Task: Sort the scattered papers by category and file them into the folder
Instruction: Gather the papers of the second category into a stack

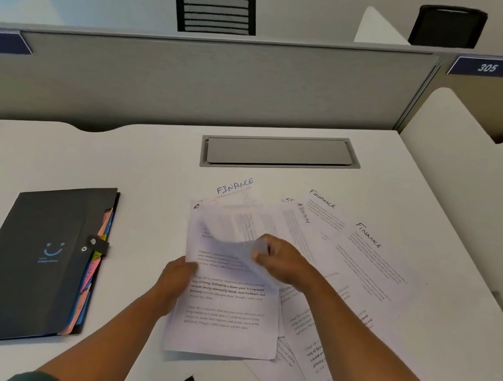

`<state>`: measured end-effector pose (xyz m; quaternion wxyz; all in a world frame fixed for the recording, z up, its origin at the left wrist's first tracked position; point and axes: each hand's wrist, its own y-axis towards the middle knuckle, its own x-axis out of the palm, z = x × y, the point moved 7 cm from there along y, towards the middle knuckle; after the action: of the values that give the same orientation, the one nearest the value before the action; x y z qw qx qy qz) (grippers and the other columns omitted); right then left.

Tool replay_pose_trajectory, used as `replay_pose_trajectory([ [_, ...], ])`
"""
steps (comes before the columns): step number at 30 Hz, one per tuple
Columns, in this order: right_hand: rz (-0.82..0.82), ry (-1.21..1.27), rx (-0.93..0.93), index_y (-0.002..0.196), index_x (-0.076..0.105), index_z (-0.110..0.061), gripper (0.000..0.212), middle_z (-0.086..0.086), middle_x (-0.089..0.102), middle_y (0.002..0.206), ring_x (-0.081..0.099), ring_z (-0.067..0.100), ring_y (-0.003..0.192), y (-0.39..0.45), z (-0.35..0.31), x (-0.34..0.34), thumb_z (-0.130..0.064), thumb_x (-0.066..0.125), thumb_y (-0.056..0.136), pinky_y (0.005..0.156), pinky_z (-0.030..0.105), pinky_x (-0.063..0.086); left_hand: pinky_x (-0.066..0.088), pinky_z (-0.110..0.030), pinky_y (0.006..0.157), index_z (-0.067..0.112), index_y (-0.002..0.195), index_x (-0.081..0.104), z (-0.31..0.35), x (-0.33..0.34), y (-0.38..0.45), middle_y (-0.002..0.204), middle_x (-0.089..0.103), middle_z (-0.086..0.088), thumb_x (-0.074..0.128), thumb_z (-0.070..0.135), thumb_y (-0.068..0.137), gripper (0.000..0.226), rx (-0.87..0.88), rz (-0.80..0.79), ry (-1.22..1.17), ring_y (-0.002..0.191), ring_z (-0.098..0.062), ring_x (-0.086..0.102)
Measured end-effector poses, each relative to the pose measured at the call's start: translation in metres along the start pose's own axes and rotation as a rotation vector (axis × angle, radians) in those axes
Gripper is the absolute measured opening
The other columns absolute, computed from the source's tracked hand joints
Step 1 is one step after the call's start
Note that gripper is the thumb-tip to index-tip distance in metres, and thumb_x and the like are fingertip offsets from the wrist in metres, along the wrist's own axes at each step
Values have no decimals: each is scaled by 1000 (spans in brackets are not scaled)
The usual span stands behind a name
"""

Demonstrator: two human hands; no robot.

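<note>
Both forearms are reaching over the white bench [53,154]. Left hand [176,280] is gripping the left edge of a printed sheet [225,310]; right hand [282,260] is pinching its curled top corner, each grip grasping that sheet. Scattered papers [364,256], some headed FINANCE, are lying underneath and to the right. Well left, the black folder [34,256] is lying closed on the bench.

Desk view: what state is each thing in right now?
Folder: closed, strap snapped, lying flat.
Top sheet: held, upper edge curled over.
Left hand: holds the sheet's left edge.
Right hand: pinches the curled edge.
Finance sheets: lying loose, overlapping.
Desk hatch: shut.
</note>
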<state>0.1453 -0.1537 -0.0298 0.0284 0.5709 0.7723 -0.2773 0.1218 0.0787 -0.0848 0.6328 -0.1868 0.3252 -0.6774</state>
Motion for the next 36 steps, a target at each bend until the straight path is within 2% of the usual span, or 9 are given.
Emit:
replay_pose_trajectory([
  [6, -339, -166, 86, 76, 61, -20, 12, -4, 57, 74, 48, 13, 69, -10, 7, 24, -10, 67, 74, 62, 26, 37, 59, -41, 81, 23, 110, 72, -1, -9, 0, 105, 77, -8, 56, 47, 96, 32, -45, -14, -193, 94, -29, 74],
  [9, -393, -175, 171, 88, 72, -17, 14, -5, 71, 100, 61, 11, 93, -13, 16, 26, -16, 70, 74, 85, 32, 48, 59, -37, 77, 37, 120, 64, 6, -1, -5, 113, 75, -1, 37, 65, 96, 46, -23, -118, -289, 101, -24, 73],
  [11, -357, -142, 222, 99, 74, -23, 30, -9, 70, 114, 59, 10, 111, -13, 20, 23, -40, 74, 75, 100, 33, 44, 60, -39, 72, 32, 116, 66, 6, -1, -8, 107, 77, -5, 49, 62, 93, 41, -51, -100, -273, 94, -27, 75],
  [14, -88, -128, 217, 97, 70, -19, 48, -3, 68, 106, 61, 13, 99, -11, 24, 3, -62, 66, 77, 87, 33, 47, 59, -42, 76, 11, 115, 68, -5, -5, -5, 97, 78, -12, 71, 29, 89, 32, -130, -54, -173, 88, -32, 75],
  [17, 324, -203, 265, 110, 60, -12, 40, 4, 63, 109, 60, 19, 98, -14, 35, -29, -42, 67, 85, 84, 34, 50, 59, -42, 77, 6, 114, 68, -10, -7, -2, 96, 78, -11, 71, 13, 89, 26, -134, -24, -105, 88, -33, 74],
  [20, 514, -151, 428, 132, 46, -5, 56, 14, 50, 130, 55, 29, 113, -23, 51, -46, -23, 65, 82, 87, 37, 50, 55, -34, 67, 11, 110, 68, -10, -8, -4, 95, 78, -6, 71, 6, 87, 24, -133, -32, -36, 87, -28, 72],
  [24, 518, -45, 561, 136, 38, -3, 63, 17, 42, 133, 52, 32, 115, -27, 64, -44, -16, 63, 80, 88, 41, 54, 58, -41, 75, 11, 109, 67, -15, -11, -2, 107, 73, -11, 73, -5, 77, 36, -155, -53, 41, 95, -34, 69],
  [30, 409, -32, 373, 141, 41, -11, 60, 7, 47, 143, 49, 25, 126, -14, 54, -24, -18, 61, 85, 100, 35, 44, 52, -36, 77, 17, 108, 65, -12, -7, 0, 103, 71, -4, 82, 25, 81, 32, -84, -9, -3, 92, -25, 66],
  [36, 246, -17, 191, 145, 32, -27, 61, 6, 48, 144, 50, 15, 117, -6, 32, -1, -13, 58, 92, 88, 25, 42, 59, -43, 82, 9, 119, 66, -3, -3, -1, 106, 74, -9, 72, 24, 90, 33, 8, 9, 34, 92, -30, 72],
])
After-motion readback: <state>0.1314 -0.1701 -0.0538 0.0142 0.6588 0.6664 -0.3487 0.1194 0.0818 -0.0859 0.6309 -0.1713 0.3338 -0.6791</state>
